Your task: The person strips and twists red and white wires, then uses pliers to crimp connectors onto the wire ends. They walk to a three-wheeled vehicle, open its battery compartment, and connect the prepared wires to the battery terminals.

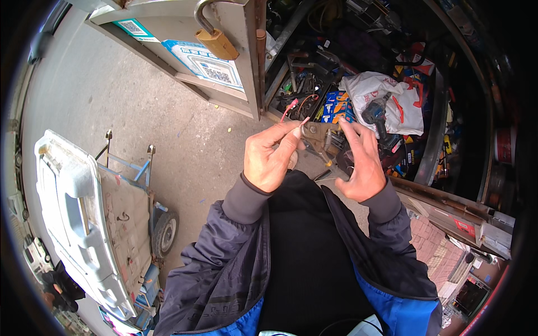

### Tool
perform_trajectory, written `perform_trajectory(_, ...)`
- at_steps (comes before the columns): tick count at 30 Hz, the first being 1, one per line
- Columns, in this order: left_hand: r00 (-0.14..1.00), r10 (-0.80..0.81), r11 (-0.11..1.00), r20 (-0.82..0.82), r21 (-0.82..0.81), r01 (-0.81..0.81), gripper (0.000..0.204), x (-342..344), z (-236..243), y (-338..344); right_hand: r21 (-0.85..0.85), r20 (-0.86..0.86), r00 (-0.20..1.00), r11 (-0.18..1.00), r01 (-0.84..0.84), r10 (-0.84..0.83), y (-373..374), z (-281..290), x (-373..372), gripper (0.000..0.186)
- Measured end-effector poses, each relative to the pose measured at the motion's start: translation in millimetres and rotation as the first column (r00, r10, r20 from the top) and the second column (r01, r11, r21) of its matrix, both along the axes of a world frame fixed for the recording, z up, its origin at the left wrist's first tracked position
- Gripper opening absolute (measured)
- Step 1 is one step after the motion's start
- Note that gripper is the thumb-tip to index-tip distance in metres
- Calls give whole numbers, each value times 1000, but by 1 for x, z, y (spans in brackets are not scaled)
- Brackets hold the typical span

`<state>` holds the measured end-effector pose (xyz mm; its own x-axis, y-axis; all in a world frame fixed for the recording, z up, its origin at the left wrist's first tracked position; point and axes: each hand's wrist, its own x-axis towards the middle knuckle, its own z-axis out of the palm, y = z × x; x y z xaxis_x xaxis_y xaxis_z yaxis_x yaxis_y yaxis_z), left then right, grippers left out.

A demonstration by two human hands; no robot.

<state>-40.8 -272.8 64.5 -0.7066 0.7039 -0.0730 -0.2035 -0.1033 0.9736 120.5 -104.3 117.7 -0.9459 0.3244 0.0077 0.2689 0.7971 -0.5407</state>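
Observation:
My left hand (268,157) is closed, thumb and forefinger pinching a thin red wire (283,115). A pinkish tip stands out just past the fingertips, and a pink-red connector sits on the wire's upper part. To the right, my right hand (364,162) is held up with thumb and fingers apart, and I see nothing in it. Between and beyond the hands lie metal tools on a worn brown surface (319,133), partly hidden by the fingers. Behind it are a small blue and orange box (336,104) and a dark power drill (375,112).
A white plastic bag (412,95) lies among many jumbled tools inside the metal cabinet. Its door (252,61), at upper left, carries stickers and a hanging brass padlock (219,45). On the left a wheeled cart (126,218) with a white top stands on the pavement (193,157).

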Motion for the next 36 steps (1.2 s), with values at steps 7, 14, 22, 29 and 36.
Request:
perform_trajectory(7,999,12,1000,43,13,-12,24,5,3,1,13,12,1000,1000,-12,12,1,0,-1,109)
perform_trajectory(14,998,-10,1000,68,13,10,24,7,6,1,15,-2,1000,1000,-7,7,3,-1,2,108)
perform_trajectory(22,999,-28,999,-26,23,29,26,8,7,2,-40,-69,997,999,17,-20,2,-1,8,109)
perform_trajectory(29,995,-72,997,-71,14,73,31,10,12,-3,5,-97,995,1000,21,-20,6,4,10,111)
perform_trajectory(36,984,-86,994,-156,48,94,31,13,5,-5,64,-85,996,998,-6,11,12,10,18,112)
